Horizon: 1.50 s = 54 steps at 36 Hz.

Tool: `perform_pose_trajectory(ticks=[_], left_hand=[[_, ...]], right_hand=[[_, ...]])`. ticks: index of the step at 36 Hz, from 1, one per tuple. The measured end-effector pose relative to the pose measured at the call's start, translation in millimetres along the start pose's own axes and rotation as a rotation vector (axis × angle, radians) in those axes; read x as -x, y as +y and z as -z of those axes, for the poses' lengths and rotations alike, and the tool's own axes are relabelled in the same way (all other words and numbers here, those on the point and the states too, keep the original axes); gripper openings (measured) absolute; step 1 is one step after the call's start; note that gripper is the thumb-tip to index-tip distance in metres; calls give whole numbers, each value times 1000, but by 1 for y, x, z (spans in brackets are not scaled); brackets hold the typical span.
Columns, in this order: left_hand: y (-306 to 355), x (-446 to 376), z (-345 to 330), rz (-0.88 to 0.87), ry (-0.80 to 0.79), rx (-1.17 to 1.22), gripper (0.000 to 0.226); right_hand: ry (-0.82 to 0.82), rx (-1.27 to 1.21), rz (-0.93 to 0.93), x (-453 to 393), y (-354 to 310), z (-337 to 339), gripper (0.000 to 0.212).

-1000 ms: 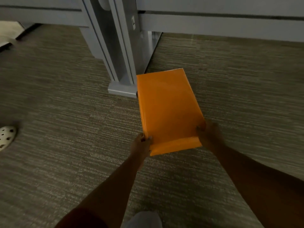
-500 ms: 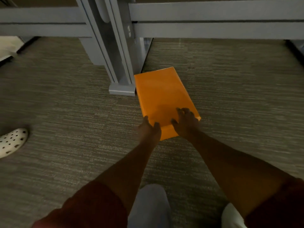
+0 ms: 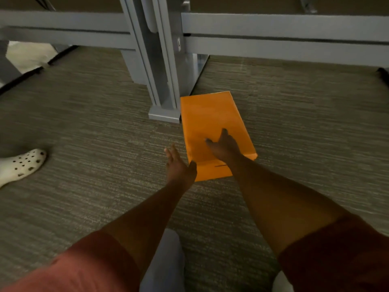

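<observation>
Since the orange envelope (image 3: pixel 210 116) lies flat on the carpet floor (image 3: pixel 94 133) just beside the grey post foot (image 3: pixel 165 115), setting it down looks done: the right hand (image 3: pixel 224 147) rests on it with fingers straight, the left hand (image 3: pixel 180 167) is spread open beside its near corner, and only letting go seems left.

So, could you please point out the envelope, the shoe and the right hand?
envelope (image 3: pixel 210 116), head view, on its bare upper face.
shoe (image 3: pixel 21 165), head view, on its perforated top.
right hand (image 3: pixel 224 147), head view, on the back of the hand.
</observation>
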<state>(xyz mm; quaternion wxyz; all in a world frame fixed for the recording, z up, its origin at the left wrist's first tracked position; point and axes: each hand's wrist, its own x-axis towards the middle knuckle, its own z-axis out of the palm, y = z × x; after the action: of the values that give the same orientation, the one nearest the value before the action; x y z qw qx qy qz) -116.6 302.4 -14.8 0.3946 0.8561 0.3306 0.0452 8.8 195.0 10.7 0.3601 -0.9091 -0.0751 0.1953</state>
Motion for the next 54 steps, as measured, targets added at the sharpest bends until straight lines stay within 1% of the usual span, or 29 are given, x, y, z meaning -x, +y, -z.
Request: perform_pose_trajectory(ticks=[2, 4, 8, 10, 12, 14, 16, 17, 19, 21, 22, 24, 25, 26, 29, 33, 37, 41, 45, 48, 51, 52, 53, 54], left_hand=[[1, -9, 1, 11, -14, -14, 94], [1, -20, 0, 34, -25, -9, 93], [1, -39, -13, 106, -81, 61, 92], [-2, -46, -23, 160, -108, 130, 93], [-4, -54, -33, 202, -123, 173, 95], [-7, -59, -42, 243, -127, 246, 98], [-7, -64, -50, 305, -128, 341, 101], [-7, -67, -53, 344, -131, 365, 99], [-6, -72, -59, 402, -173, 406, 89], [-4, -76, -63, 432, -211, 493, 75], [-4, -78, -65, 442, -205, 527, 70], [-6, -81, -67, 449, -156, 560, 59], [-8, -83, -67, 444, -129, 571, 54], [-9, -85, -65, 431, -106, 577, 50], [-12, -98, -58, 395, -67, 565, 44], [-12, -126, -45, 386, -75, 568, 37], [-13, -154, -28, 349, -96, 548, 18], [-20, -176, -15, 315, -120, 546, 19], [-31, -190, -9, 314, -87, 536, 22], [-36, -191, -11, 314, -71, 581, 18], [-40, -187, -16, 382, -15, 624, 15], [-40, -185, -18, 429, -6, 641, 18], [-41, -183, -20, 474, -23, 681, 28], [-42, -182, -23, 505, -63, 737, 44]], right_hand=[[32, -3, 46, -7, -12, -5, 95], [55, 17, 49, -13, -9, -9, 92], [185, 60, -131, -28, 27, -9, 87], [240, -22, -232, -38, 43, -3, 88], [293, -180, -346, -48, 58, 8, 89], [349, -282, -455, -57, 71, 18, 92], [387, -356, -513, -65, 85, 27, 93], [387, -442, -518, -68, 91, 30, 91], [342, -661, -529, -72, 101, 30, 80], [249, -773, -567, -72, 102, 26, 67], [211, -781, -584, -72, 101, 24, 58], [204, -712, -586, -74, 99, 20, 30], [219, -663, -580, -77, 100, 19, 21], [230, -633, -575, -80, 100, 17, 18], [243, -581, -544, -89, 101, 15, 17], [277, -529, -429, -96, 92, 6, 35], [286, -466, -413, -100, 76, -6, 38], [244, -465, -411, -101, 69, -24, 40], [171, -443, -370, -97, 66, -34, 41], [169, -386, -331, -99, 63, -37, 44], [195, -430, -379, -101, 63, -38, 40], [207, -475, -405, -100, 63, -38, 37], [215, -525, -428, -100, 63, -38, 34], [212, -583, -447, -101, 61, -39, 34]])
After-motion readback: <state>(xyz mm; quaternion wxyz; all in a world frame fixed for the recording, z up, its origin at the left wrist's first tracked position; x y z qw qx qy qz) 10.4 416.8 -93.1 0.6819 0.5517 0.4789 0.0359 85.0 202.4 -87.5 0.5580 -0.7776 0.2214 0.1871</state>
